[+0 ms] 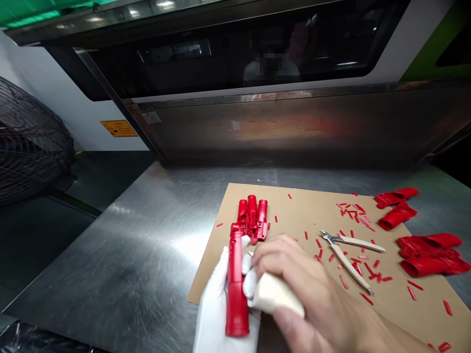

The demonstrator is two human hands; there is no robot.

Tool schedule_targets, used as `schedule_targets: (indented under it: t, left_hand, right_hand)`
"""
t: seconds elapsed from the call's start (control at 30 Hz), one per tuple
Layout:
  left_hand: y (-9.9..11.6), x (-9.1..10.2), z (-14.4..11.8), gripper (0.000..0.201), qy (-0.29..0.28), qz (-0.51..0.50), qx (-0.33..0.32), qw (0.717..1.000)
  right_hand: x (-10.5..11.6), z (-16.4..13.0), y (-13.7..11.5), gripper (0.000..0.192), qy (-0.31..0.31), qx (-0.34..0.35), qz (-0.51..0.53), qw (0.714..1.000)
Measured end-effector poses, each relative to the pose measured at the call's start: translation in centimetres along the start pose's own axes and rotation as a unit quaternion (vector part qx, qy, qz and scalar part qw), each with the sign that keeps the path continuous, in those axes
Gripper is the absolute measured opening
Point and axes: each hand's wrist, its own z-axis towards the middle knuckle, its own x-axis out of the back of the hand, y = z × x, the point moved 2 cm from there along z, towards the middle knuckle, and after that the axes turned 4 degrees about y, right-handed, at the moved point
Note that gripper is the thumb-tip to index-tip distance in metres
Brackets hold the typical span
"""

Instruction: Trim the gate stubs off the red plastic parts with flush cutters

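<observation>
My left hand (209, 318), in a white glove, is wrapped round a red plastic tube-shaped part (237, 294), which points away from me. My right hand (305, 279) is bare and closed on a thick cream-handled tool (275, 294), close against the right side of the part. A small pale tip shows by the right fingers, but its shape is mostly hidden. Just beyond my left hand, several similar red parts (252, 213) lie side by side on a brown cardboard sheet (298, 211). Side cutters (346, 250) with cream handles rest, jaws apart, to the right.
Red offcuts (355, 213) are scattered over the cardboard. More red parts (430, 255) lie at its right edge. Underneath is a metal table (147, 235), with an upright metal panel (257, 127) at its back. A wire-caged fan (33, 142) stands at left.
</observation>
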Motion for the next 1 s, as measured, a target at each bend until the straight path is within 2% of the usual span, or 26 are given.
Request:
schedule_targets:
  t: [0.07, 0.13, 0.2, 0.27, 0.33, 0.43, 0.53, 0.6, 0.7, 0.8, 0.9, 1.0]
  left_hand:
    - [-0.4, 0.7, 0.4, 0.022, 0.0, 0.008, -0.025, 1.0]
    - [-0.7, 1.1, 0.6, 0.019, 0.003, 0.007, -0.052, 0.999]
    - [-1.1, 1.3, 0.6, 0.014, 0.008, 0.005, -0.056, 0.998]
    - [-1.3, 1.1, 0.6, 0.012, 0.012, -0.004, -0.029, 1.0]
    - [-1.3, 0.7, 0.3, 0.014, 0.021, -0.01, 0.008, 1.0]
    - [-0.8, 0.1, -0.3, 0.02, 0.061, -0.005, 0.016, 0.998]
    - [0.1, -0.8, -0.6, 0.012, 0.085, -0.003, -0.009, 0.996]
    - [0.6, -1.4, -0.6, 0.012, 0.086, -0.033, 0.013, 0.996]
    - [1.2, -2.2, -0.6, 0.02, 0.095, -0.096, 0.044, 0.99]
    - [1.9, -2.4, -0.6, 0.022, 0.106, -0.124, 0.025, 0.986]
    - [2.5, -2.3, -0.4, 0.019, 0.095, -0.158, 0.006, 0.983]
    - [2.8, -2.0, -0.2, 0.019, 0.069, -0.165, -0.013, 0.984]
  right_hand:
    - [-0.6, -0.2, -0.3, 0.023, -0.014, 0.072, -0.059, 0.996]
    - [-0.9, -0.4, -0.3, 0.026, -0.015, 0.088, -0.065, 0.994]
    - [-0.9, -0.3, -0.2, 0.028, -0.015, 0.062, -0.038, 0.997]
    - [-0.7, -0.2, -0.2, 0.028, -0.028, 0.021, -0.004, 0.999]
    - [-0.6, -0.1, -0.3, 0.026, -0.054, -0.015, 0.024, 0.998]
    - [-0.4, 0.0, -0.4, 0.025, -0.083, -0.06, 0.061, 0.993]
    - [0.3, 0.1, 0.2, 0.027, -0.039, -0.105, 0.111, 0.987]
    - [1.0, 0.2, 1.0, 0.025, -0.001, -0.138, 0.118, 0.983]
    - [1.6, 0.3, 2.5, 0.019, 0.002, -0.195, 0.043, 0.98]
    - [1.3, 0.0, 3.8, 0.011, -0.041, -0.227, -0.054, 0.972]
    - [-0.3, -0.6, 4.6, 0.007, -0.103, -0.194, -0.16, 0.962]
    - [-2.5, -1.5, 4.9, 0.012, -0.152, -0.135, -0.228, 0.952]
